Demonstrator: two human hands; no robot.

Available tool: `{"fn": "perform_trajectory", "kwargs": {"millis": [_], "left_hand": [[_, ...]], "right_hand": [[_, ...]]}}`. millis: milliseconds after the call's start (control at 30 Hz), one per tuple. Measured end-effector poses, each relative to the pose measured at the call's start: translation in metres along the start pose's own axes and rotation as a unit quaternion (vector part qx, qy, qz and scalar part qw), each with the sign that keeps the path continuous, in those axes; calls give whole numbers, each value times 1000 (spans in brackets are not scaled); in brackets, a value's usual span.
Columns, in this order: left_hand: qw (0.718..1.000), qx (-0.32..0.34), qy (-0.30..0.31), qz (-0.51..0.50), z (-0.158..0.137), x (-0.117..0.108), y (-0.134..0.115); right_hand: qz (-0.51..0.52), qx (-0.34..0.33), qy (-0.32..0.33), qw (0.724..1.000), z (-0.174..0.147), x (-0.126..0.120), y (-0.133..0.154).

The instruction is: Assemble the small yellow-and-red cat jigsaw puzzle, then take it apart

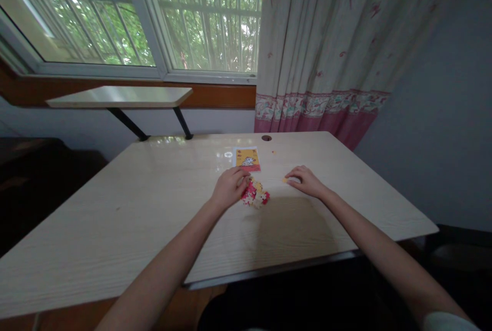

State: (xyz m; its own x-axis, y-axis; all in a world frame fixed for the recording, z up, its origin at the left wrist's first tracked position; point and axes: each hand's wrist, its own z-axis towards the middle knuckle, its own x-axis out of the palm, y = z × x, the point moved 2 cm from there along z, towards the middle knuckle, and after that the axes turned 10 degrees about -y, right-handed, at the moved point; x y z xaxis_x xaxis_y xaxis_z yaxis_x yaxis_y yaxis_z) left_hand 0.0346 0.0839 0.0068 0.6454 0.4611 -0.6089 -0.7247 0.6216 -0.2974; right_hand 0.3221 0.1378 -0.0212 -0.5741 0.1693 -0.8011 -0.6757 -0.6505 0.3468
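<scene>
A small heap of jigsaw puzzle pieces (pixel 255 193), pink, red, cream and yellow, lies on the table in front of me. At its left edge is my left hand (pixel 229 186), its fingers curled down over the pieces; what sits between the fingertips, if anything, is hidden. To the right of the heap, my right hand (pixel 306 181) pinches a small yellow puzzle piece (pixel 285 180) at or just above the tabletop. Behind the heap lies a picture card (pixel 248 158) with a white animal on yellow and red, its lower left corner partly covered by my left hand.
The pale wooden table (pixel 154 218) spans the view. A tiny orange bit (pixel 273 152) lies right of the card, near a round cable hole (pixel 266 138). A raised shelf (pixel 123 96) on black legs stands at the back left. A curtain (pixel 307 64) hangs behind.
</scene>
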Motion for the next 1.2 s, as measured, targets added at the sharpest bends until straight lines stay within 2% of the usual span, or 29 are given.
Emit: {"fn": "perform_trajectory", "kwargs": {"millis": [200, 433, 700, 1200], "left_hand": [[1000, 3, 16, -8, 0, 3, -1], [994, 12, 104, 13, 2, 9, -12], [990, 15, 129, 55, 1, 21, -24], [992, 18, 122, 4, 4, 19, -24]], "right_hand": [[2, -3, -8, 1000, 4, 2, 4], [-11, -1, -14, 1000, 6, 7, 5], [-10, -6, -16, 1000, 7, 7, 3], [-8, -17, -16, 1000, 7, 7, 5]]}}
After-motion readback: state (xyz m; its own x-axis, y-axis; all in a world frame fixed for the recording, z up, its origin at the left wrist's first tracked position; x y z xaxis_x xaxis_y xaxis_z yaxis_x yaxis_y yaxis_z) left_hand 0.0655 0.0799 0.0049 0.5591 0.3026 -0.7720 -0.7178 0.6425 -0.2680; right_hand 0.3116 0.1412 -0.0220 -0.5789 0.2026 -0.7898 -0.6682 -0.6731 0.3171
